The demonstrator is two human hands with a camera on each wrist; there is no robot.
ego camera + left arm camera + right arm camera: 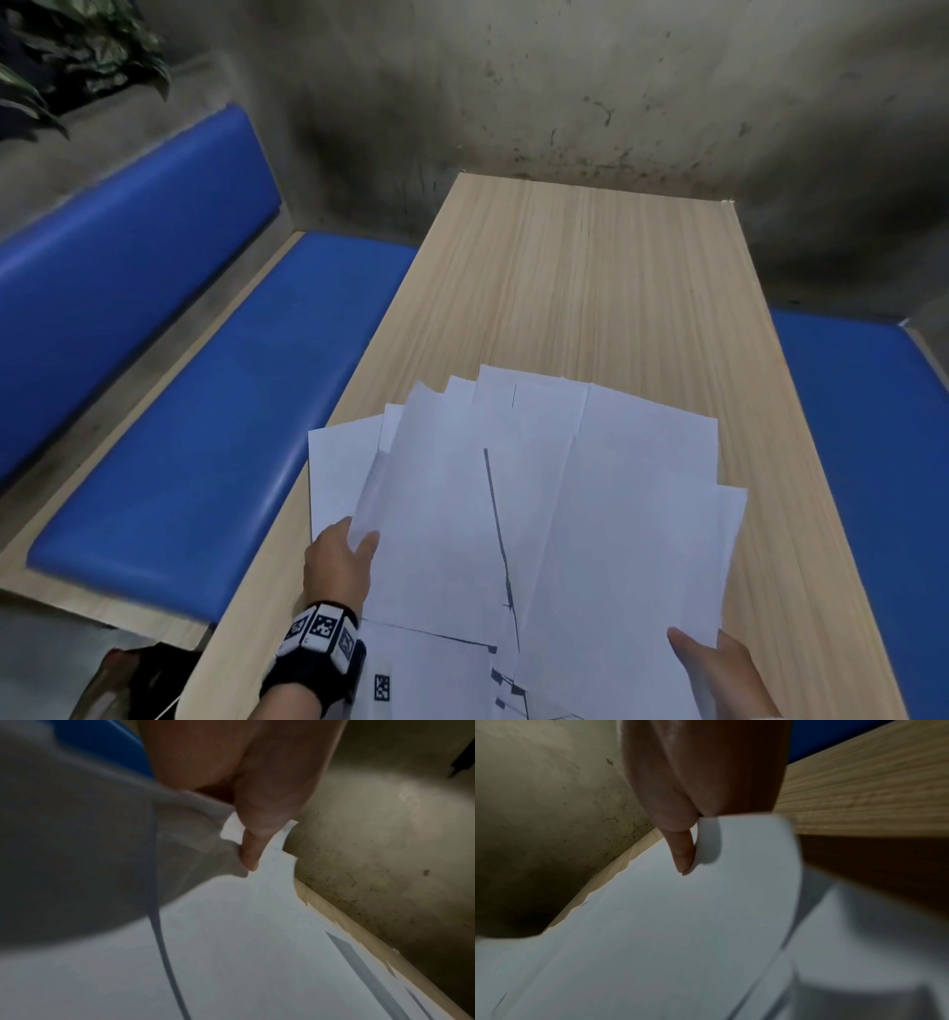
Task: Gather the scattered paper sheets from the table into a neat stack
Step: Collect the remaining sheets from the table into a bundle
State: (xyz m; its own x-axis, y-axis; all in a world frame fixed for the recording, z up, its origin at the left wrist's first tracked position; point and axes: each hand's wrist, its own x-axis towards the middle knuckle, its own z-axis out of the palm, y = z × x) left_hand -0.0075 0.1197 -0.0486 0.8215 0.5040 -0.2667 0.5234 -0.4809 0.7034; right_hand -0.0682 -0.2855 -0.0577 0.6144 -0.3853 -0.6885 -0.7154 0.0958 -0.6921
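Several white paper sheets (513, 503) lie fanned and overlapping on the near half of the light wooden table (590, 267). Some carry dark printed lines. My left hand (341, 557) grips the left edge of the pile, thumb on top and fingers beneath a lifted sheet (77, 862). In the left wrist view the thumb (250, 850) presses onto the paper. My right hand (711, 668) holds the pile's near right corner, with the thumb (684, 852) laid on the top sheet (654, 933) and the fingers hidden under it.
Blue padded benches run along both sides of the table, one bench (205, 411) on the left and another bench (862, 437) on the right. A stained concrete wall (565, 92) stands behind the table's far end. A leafy plant (67, 56) sits top left.
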